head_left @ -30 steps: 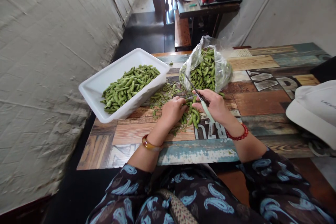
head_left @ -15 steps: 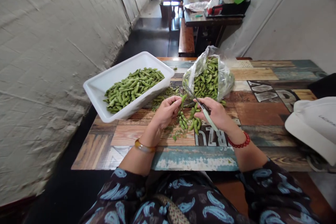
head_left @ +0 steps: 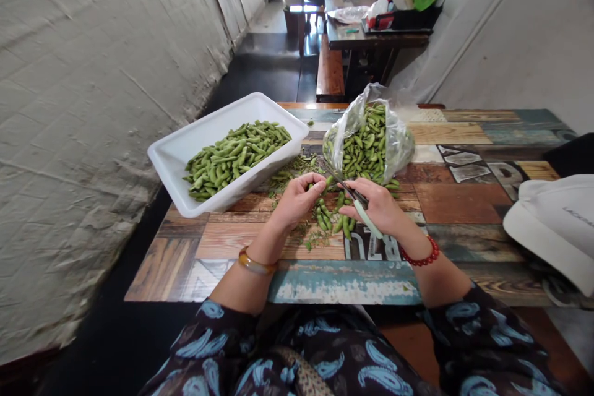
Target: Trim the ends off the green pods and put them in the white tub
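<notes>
Between its thumb and fingers my left hand (head_left: 299,199) pinches a green edamame pod (head_left: 329,182). My right hand (head_left: 377,207) is closed on scissors (head_left: 366,219) with a pale green handle, and their blades point up and left, close to that pod. Below the hands, several loose pods (head_left: 346,224) lie on the patchwork-patterned table (head_left: 320,278). Left of my left hand, a white plastic tub (head_left: 179,189) holds a heap of pods (head_left: 236,158). Just beyond my right hand stands a clear plastic bag (head_left: 399,145) full of pods, its mouth open.
Trimmed stem bits (head_left: 301,164) are scattered between the tub and the bag. A white cap (head_left: 552,223) rests at the table's right end. Farther off are a wooden bench (head_left: 330,68) and a second table (head_left: 343,3) bearing a black tray. A rough wall (head_left: 93,105) runs along the left.
The pod in my left hand has tipped to the right toward the scissors. The scissor blades have swung lower and leftward, nearer the pod. Tub and bag stay put.
</notes>
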{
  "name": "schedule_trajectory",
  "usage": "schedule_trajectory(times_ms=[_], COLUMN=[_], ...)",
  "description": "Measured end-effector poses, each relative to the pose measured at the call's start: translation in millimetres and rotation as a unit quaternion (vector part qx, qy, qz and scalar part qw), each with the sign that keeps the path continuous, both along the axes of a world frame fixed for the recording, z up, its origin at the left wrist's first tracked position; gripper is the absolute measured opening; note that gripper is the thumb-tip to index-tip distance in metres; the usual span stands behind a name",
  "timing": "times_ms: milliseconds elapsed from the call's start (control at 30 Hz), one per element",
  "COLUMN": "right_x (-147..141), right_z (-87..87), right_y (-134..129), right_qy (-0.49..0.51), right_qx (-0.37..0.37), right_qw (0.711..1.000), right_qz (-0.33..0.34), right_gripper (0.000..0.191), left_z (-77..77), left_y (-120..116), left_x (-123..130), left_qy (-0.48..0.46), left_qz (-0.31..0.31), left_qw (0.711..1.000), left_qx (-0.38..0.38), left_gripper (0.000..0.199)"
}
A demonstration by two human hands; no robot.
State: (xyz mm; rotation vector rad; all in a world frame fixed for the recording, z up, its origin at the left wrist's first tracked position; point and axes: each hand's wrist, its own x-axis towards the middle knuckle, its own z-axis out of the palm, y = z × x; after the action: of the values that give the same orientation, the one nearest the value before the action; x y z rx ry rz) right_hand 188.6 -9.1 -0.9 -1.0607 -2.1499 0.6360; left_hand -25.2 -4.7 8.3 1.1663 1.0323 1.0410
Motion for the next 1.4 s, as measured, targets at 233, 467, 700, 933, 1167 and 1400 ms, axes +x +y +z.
schedule_trajectory(times_ms=[233,467,700,933,1167,1400], right_x=[0.2,-1.5,-3.4,-5.1,-5.3,-5.8], right_z=[2.3,1.6,2.4,-0.6,-4.6,-2.7], right_y=[-0.9,-2.6,-0.8,-1.5,-2.2,-3.3], right_qy=[-0.009,-0.01,0.02,0.014,-0.008,-0.005], right_qx=[-0.003,-0.011,-0.005,0.021,0.032,0.044], right_qw=[1.0,1.0,0.999,0.999,0.999,0.999], right_qz=[0.003,0.009,-0.035,-0.028,-0.005,-0.004], right_gripper=[0.042,0.04,0.041,0.045,0.047,0.046], left_z=[3.0,2.4,-1.5,3.3,1.9,3.5], left_y=[0.3,-0.5,3.4,3.0,2.2,1.4], left_x=[0.0,-0.1,-2.3,-4.5,-2.1,-0.8], left_qy=[0.006,0.019,-0.107,-0.174,-0.186,-0.187], left_qz=[0.004,0.0,0.027,0.042,0.035,0.033], left_qw=[1.0,1.0,0.992,0.981,0.98,0.979], left_qx=[0.018,0.008,-0.052,-0.072,-0.065,-0.071], left_gripper=[0.031,0.032,0.033,0.035,0.035,0.037])
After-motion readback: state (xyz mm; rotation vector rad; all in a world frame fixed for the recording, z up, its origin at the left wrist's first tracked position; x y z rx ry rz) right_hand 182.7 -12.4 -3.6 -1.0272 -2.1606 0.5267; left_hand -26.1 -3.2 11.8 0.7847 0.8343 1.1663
